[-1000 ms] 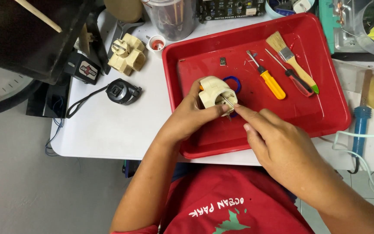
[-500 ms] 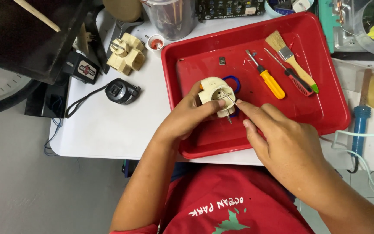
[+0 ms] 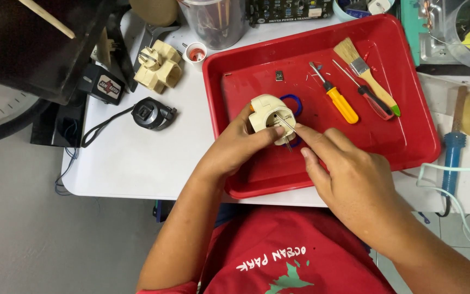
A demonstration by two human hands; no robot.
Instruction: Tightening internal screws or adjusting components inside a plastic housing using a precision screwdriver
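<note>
My left hand (image 3: pixel 237 146) grips a cream plastic socket part (image 3: pixel 267 113) over the red tray (image 3: pixel 409 136). My right hand (image 3: pixel 349 174) pinches a thin metal pin (image 3: pixel 287 124) between thumb and forefinger, its tip touching the face of the cream part. A blue ring (image 3: pixel 292 100) lies on the tray just behind the part, partly hidden by it.
On the tray lie a yellow-handled screwdriver (image 3: pixel 337 100), a red-handled screwdriver (image 3: pixel 370 98), a paintbrush (image 3: pixel 363 68) and a small metal piece (image 3: pixel 279 75). Left of the tray on the white table are a cream adapter (image 3: pixel 158 66), a small white cup (image 3: pixel 195 53) and a black round device (image 3: pixel 150 113). A blue-handled tool (image 3: pixel 451 155) lies right.
My right hand has shifted slightly and now holds the thin pin against the cream part; my left hand has turned the part a little.
</note>
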